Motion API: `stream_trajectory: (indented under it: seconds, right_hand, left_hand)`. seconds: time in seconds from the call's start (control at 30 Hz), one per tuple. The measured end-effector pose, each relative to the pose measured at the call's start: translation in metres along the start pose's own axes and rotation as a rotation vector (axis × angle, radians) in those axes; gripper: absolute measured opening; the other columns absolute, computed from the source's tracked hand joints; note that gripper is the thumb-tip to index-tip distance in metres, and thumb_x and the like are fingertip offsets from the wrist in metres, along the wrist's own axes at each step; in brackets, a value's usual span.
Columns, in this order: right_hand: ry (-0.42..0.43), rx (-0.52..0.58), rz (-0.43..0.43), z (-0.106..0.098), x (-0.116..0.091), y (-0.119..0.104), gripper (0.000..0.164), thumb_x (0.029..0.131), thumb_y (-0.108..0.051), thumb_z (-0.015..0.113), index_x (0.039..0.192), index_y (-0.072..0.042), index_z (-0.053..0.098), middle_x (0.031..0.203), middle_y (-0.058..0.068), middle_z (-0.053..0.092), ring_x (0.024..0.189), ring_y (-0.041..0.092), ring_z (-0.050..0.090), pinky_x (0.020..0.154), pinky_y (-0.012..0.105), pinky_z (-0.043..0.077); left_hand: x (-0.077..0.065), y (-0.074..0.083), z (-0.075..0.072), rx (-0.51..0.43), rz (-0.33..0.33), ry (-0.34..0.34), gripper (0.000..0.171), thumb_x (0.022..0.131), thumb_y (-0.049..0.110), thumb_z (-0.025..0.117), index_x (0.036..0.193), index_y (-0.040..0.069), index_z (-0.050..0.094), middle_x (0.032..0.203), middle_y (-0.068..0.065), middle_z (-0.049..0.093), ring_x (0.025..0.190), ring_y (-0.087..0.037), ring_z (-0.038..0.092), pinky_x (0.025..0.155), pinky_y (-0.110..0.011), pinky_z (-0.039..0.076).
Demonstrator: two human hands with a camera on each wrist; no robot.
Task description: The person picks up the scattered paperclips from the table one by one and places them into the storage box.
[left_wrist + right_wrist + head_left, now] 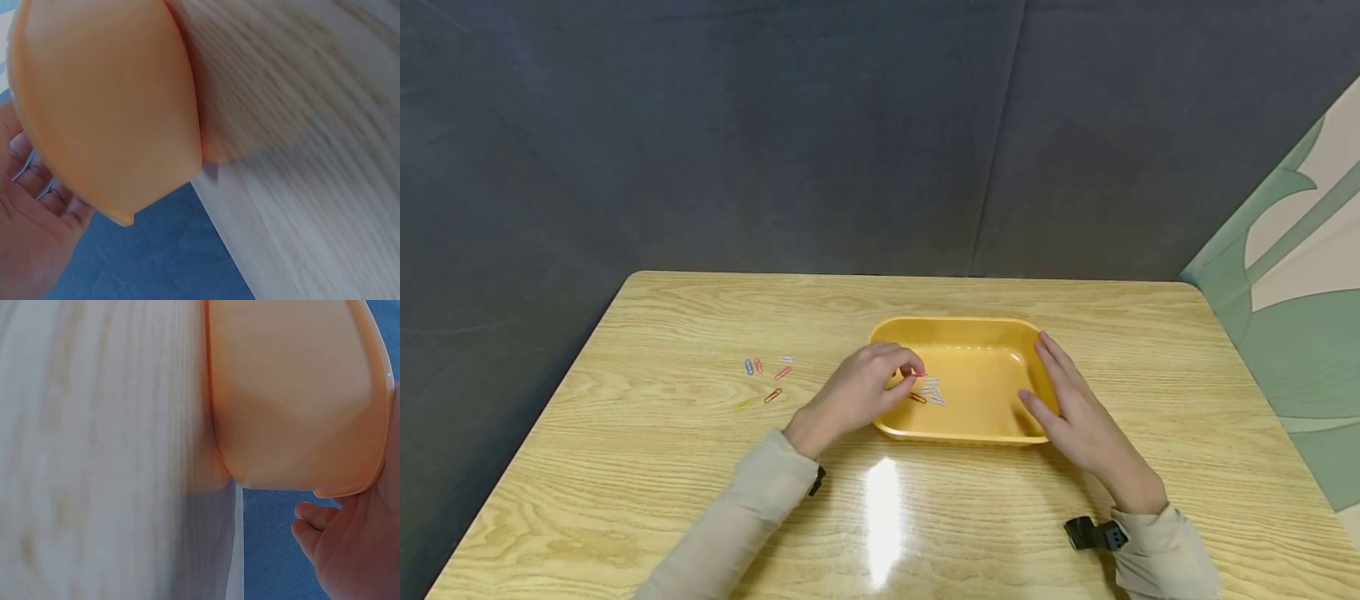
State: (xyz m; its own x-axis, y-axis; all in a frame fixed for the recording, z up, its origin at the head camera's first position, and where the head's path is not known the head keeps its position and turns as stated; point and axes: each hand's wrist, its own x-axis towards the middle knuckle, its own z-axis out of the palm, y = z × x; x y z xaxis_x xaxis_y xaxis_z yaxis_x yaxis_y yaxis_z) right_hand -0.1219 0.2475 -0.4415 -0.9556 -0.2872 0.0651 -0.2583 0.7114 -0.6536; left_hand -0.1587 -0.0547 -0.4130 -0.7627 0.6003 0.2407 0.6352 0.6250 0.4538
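Over the left part of a yellow plastic tray [977,437], my left hand [867,385] pinches a small pink paper clip [921,375] between thumb and forefinger. Beneath it in the tray lie several white paper clips [932,388] and a dark red paper clip [918,397]; the hand may hide others. My right hand [1084,425] rests at the tray's right rim, fingers extended along the outside and thumb over the inside edge. Both wrist views show mainly the tray's outer wall [294,406], and the pinched clip is hidden there.
Left of the tray, loose paper clips lie on the wooden table [647,467]: a blue clip [748,367], a white clip [787,359], a yellow clip [744,405] and several reddish ones [772,396]. A dark partition [820,142] stands behind the table.
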Motion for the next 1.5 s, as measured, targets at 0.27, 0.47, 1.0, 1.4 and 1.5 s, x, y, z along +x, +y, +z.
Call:
stream_trajectory:
  seconds: [0.27, 0.47, 1.0, 1.4, 1.5]
  right_hand:
    - [0.004, -0.004, -0.002, 0.001, 0.001, 0.001, 0.075, 0.103, -0.029, 0.053, 0.158, -0.002, 0.01, 0.167, 0.017, 0.007, 0.151, 0.043, 0.012, 0.117, 0.064, 0.017]
    - [0.002, 0.0, -0.002, 0.001, 0.0, 0.002, 0.075, 0.103, -0.029, 0.053, 0.158, -0.003, 0.01, 0.167, 0.016, 0.007, 0.152, 0.043, 0.012, 0.117, 0.065, 0.017]
    - [-0.004, 0.006, 0.001, 0.001, 0.0, 0.001, 0.076, 0.103, -0.029, 0.053, 0.159, -0.005, 0.009, 0.167, 0.015, 0.006, 0.152, 0.043, 0.011, 0.116, 0.066, 0.017]
    - [0.01, -0.007, -0.009, 0.001, -0.001, 0.002, 0.076, 0.102, -0.028, 0.054, 0.159, -0.005, 0.01, 0.167, 0.016, 0.008, 0.152, 0.042, 0.013, 0.117, 0.064, 0.018]
    - [0.009, -0.005, -0.009, 0.0, -0.001, 0.002, 0.076, 0.102, -0.028, 0.054, 0.159, -0.005, 0.009, 0.167, 0.016, 0.007, 0.152, 0.042, 0.012, 0.117, 0.065, 0.018]
  left_hand:
    - [0.004, 0.004, 0.008, -0.015, -0.017, -0.03, 0.011, 0.093, 0.011, 0.067, 0.103, 0.014, 0.07, 0.094, 0.004, 0.07, 0.088, -0.016, 0.063, 0.077, -0.026, 0.05]
    - [0.007, 0.007, 0.013, -0.018, -0.045, -0.056, 0.011, 0.095, 0.014, 0.066, 0.105, 0.015, 0.07, 0.095, 0.006, 0.07, 0.087, -0.012, 0.061, 0.079, -0.024, 0.05]
    - [0.013, 0.009, 0.027, 0.028, -0.013, -0.058, 0.012, 0.095, 0.015, 0.065, 0.104, 0.017, 0.072, 0.093, 0.007, 0.071, 0.083, -0.008, 0.06, 0.084, -0.026, 0.05]
    - [0.014, 0.011, 0.028, 0.067, -0.009, -0.091, 0.011, 0.095, 0.02, 0.067, 0.103, 0.018, 0.074, 0.093, 0.008, 0.073, 0.08, -0.006, 0.061, 0.079, -0.024, 0.051]
    - [0.015, 0.011, 0.029, 0.075, -0.013, -0.106, 0.01, 0.095, 0.021, 0.067, 0.103, 0.019, 0.074, 0.093, 0.008, 0.073, 0.079, -0.005, 0.061, 0.077, -0.022, 0.05]
